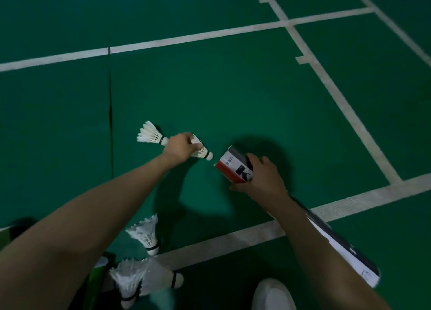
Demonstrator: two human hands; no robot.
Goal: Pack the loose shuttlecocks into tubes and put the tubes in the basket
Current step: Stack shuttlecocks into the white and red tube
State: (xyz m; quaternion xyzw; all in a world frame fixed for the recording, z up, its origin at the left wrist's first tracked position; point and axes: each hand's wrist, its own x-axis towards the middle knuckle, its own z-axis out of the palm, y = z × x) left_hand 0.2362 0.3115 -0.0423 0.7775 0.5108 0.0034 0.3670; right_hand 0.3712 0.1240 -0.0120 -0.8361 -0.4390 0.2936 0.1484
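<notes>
Both grips closed: left hand [180, 149] on shuttlecock [202, 151], right hand [263, 177] on tube [234, 165].

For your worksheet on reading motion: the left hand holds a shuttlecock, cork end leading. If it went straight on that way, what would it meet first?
Most likely the open mouth of the tube in the right hand. The left hand points its shuttlecock cork-first at it, though depth is uncertain.

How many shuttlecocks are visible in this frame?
5: one in the left hand, one on the floor just beyond it, one near the white line, two bottom-left. Others may be hidden.
</notes>
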